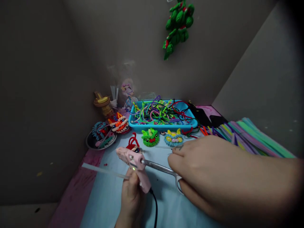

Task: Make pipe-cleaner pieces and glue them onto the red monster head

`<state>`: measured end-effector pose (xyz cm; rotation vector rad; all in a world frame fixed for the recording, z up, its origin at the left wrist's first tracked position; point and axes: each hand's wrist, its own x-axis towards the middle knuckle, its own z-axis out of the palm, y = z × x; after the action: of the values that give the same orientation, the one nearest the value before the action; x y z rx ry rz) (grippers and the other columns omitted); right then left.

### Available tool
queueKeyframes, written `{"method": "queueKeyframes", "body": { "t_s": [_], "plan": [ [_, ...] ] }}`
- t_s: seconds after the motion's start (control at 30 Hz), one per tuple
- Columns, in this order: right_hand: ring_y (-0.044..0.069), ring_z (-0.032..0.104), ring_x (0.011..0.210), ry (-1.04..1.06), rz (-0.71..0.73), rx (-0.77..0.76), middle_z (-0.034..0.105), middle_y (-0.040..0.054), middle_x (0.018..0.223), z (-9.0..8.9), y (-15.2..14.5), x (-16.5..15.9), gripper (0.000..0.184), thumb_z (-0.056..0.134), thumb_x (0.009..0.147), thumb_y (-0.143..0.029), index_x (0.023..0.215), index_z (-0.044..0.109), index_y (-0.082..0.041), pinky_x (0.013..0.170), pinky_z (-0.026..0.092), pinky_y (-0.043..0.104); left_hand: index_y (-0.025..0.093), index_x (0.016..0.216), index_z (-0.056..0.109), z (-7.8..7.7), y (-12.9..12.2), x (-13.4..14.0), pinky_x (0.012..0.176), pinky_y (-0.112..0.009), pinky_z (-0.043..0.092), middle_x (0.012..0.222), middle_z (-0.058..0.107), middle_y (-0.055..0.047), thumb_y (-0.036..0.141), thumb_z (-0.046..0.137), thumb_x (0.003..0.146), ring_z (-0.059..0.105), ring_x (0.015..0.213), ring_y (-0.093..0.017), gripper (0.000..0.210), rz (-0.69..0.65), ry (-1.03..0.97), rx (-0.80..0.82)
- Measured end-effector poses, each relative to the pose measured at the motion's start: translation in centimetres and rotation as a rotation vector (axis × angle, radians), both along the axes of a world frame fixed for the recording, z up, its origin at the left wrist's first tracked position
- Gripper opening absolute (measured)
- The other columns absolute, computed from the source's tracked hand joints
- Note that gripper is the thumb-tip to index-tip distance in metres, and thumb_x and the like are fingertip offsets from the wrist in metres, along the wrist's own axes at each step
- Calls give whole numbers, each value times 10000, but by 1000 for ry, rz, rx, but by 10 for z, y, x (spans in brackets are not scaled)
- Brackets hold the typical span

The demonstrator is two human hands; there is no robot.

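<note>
A pink hot glue gun (136, 169) with a small green light is held by its handle in my left hand (133, 190), fingers wrapped around it. A translucent glue stick (102, 170) juts out leftward from the same hand. My right hand (199, 161) is closed around the ring handles of metal scissors (160, 166). Their closed tip meets the round hole at the gun's rear end; how deep it reaches is hidden. Behind the gun lies a red pipe-cleaner piece (133, 145), partly covered. A green pipe-cleaner creature head (150, 138) and a blue-and-yellow one (174, 138) sit just beyond.
A blue tray (163, 126) of tangled pipe-cleaner scraps stands at the back. At left are a metal bowl (89, 141) and an orange figure (119, 123). Pipe-cleaner bundles (251, 136) lie at right. The gun's black cord (156, 205) runs toward me. Green ornaments (179, 27) hang above.
</note>
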<state>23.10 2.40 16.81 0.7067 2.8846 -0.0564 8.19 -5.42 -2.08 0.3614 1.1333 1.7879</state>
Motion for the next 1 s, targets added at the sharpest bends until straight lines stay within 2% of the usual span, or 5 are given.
{"method": "queueKeyframes", "body": {
  "t_s": [0.17, 0.5, 0.8, 0.9, 1.0],
  "plan": [
    [132, 500, 403, 36, 20, 18, 594, 5, 512, 4, 4, -4, 110, 599, 692, -165, 588, 591, -201, 420, 283, 272, 185, 1047, 673, -3, -2, 0, 800, -249, 451, 984, 687, -60, 441, 657, 740, 619, 874, -196, 400, -12, 128, -12],
    [127, 518, 584, 127, 114, -89, 608, 36, 684, -23, 32, 6, 80, 548, 686, -81, 693, 597, -144, 525, 335, 237, 151, 694, 692, 14, -9, -4, 479, -240, 396, 655, 658, -61, 617, 608, 658, 541, 546, -175, 475, -30, 416, -233],
    [34, 270, 397, 527, -480, -1588, 409, -98, 467, -107, 33, 22, 162, 565, 609, -190, 578, 406, -183, 402, 198, 169, 151, 695, 679, 16, -6, 3, 461, -238, 336, 608, 624, -41, 528, 633, 663, 483, 494, -155, 381, 64, 380, -192],
    [21, 168, 366, 632, -484, -2033, 331, -122, 435, -126, 20, 19, 270, 630, 597, -204, 571, 361, -189, 372, 140, 158, 169, 714, 689, 14, -7, 2, 503, -249, 366, 649, 645, -46, 498, 631, 681, 522, 544, -173, 335, 93, 334, -186],
    [12, 170, 350, 659, -377, -2181, 343, -111, 445, -132, 11, 17, 370, 690, 591, -269, 537, 334, -185, 357, 138, 155, 183, 713, 688, 10, -7, -1, 549, -258, 391, 675, 654, -47, 497, 644, 681, 545, 594, -185, 319, 116, 317, -185]
  ]
}}
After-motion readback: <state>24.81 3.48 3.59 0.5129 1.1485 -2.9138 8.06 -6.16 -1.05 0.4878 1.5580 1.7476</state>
